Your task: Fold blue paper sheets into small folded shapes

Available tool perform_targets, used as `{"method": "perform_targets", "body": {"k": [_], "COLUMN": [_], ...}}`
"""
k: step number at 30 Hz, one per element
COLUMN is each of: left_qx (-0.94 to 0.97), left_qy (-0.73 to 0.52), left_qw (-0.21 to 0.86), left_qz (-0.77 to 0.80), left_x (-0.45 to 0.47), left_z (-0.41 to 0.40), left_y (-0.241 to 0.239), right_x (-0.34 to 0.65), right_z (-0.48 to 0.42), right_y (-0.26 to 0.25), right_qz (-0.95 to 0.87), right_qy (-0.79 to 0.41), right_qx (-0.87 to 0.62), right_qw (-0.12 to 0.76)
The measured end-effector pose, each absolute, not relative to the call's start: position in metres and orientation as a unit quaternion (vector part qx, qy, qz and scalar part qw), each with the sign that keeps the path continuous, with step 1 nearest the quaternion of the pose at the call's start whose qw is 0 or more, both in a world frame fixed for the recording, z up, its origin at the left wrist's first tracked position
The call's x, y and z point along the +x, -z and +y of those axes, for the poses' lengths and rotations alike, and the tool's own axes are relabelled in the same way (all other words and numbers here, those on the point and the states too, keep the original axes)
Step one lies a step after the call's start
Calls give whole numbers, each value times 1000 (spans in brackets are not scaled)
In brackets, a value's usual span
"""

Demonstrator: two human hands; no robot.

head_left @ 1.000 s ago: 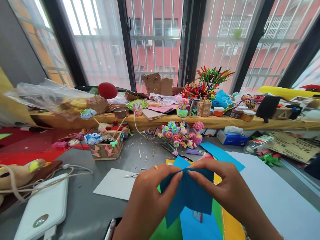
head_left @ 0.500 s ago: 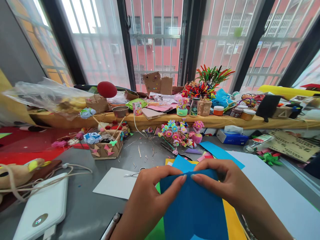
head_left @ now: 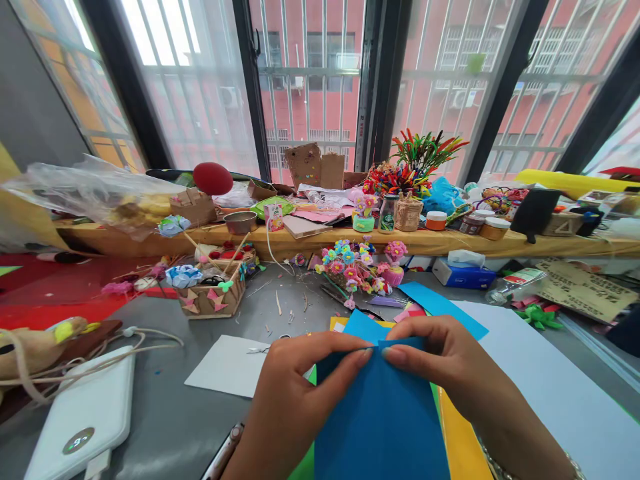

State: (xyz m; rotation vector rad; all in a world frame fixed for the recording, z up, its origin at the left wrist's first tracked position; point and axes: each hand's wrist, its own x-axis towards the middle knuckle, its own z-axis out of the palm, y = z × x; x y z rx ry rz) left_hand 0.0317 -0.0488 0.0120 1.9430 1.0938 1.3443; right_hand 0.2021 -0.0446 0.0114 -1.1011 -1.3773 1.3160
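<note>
Centrally, at the near edge of the desk (head_left: pixel 165 413), a blue sheet (head_left: pixel 380 420) is held up by both hands. Its long axis runs from the person toward the far edge of the desk. The far short edge is raised, and the sheet slopes down toward the person, passing out of view at the bottom, so its near end cannot be seen.

The left hand (head_left: pixel 295 393) and right hand (head_left: pixel 445 373) each pinch this far edge, thumbs on the near face and fingers curled behind. The two thumb tips almost meet at the middle of the edge.

The sheet's face is deep blue, matt and smooth, with no visible marks. A lighter blue corner shows just behind the held edge; whether it belongs to the same sheet cannot be told.

Under the sheet lie a green sheet (head_left: pixel 305 467) at its left and a yellow sheet (head_left: pixel 460 447) at its right. A white sheet (head_left: pixel 225 367) lies just left of the left hand, and a power bank (head_left: pixel 85 413) sits near the desk's left edge. Paper flowers (head_left: pixel 353 267) stand toward the far edge.
</note>
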Motion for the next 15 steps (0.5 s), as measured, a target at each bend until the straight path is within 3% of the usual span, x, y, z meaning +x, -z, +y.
{"method": "perform_targets", "body": {"k": [9, 15], "left_qx": [680, 637], "left_qy": [-519, -543], "left_qw": [277, 311], "left_qz": [437, 451], "left_x": [32, 34], "left_z": [-47, -48], "left_y": [-10, -10], "right_x": [200, 199], "right_z": [-47, -49], "right_y": [-9, -11], "right_qz": [-584, -560], "right_qy": [-467, -492], "right_qx": [-477, -463], "right_qw": [462, 479]}}
